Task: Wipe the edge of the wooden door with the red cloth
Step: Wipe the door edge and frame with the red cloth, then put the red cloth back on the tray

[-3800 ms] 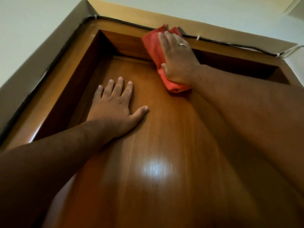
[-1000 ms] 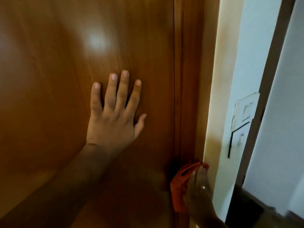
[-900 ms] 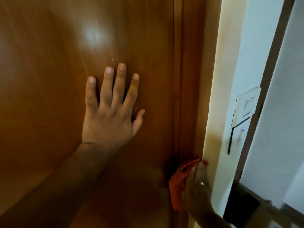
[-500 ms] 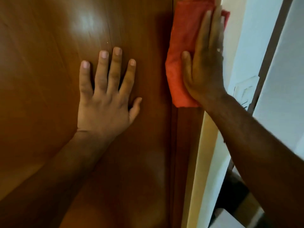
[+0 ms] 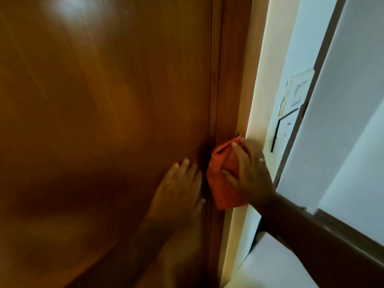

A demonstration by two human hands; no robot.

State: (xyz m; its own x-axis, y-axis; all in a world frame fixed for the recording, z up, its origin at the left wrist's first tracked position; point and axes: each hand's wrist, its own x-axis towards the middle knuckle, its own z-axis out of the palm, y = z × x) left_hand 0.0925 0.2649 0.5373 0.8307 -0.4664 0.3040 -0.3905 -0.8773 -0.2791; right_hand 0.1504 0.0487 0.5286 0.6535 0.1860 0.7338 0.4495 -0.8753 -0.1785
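Red cloth (image 5: 223, 179) is folded into a pad and pinned flat under the right hand (image 5: 249, 175) against the door's vertical edge strip, which sits just right of the wooden door (image 5: 104, 121) panel seam. Right hand is pressing with spread fingers, thumb on the cloth's left side, so it's holding the cloth by pressure rather than a closed fist; ring visible on one finger. Left hand (image 5: 178, 192) is just left of the cloth, palm flat on the door panel, released and gripping nothing, apparently bracing; it's motion-blurred so finger detail is soft. My read: mid-stroke along the edge. To do it well: keep the palm flat so the pad covers the full strip width, run long overlapping passes parallel to the seam, let the cloth's left fold ride into the groove next to the thumb, and keep steady pressure so the pad doesn't bunch or slip out. Watch the cream frame (image 5: 257, 100) right of the fingertips, easy to drift onto. Count: one cloth, one door, two hands, one wall switch plate (image 5: 296, 94) above-right of the right hand.
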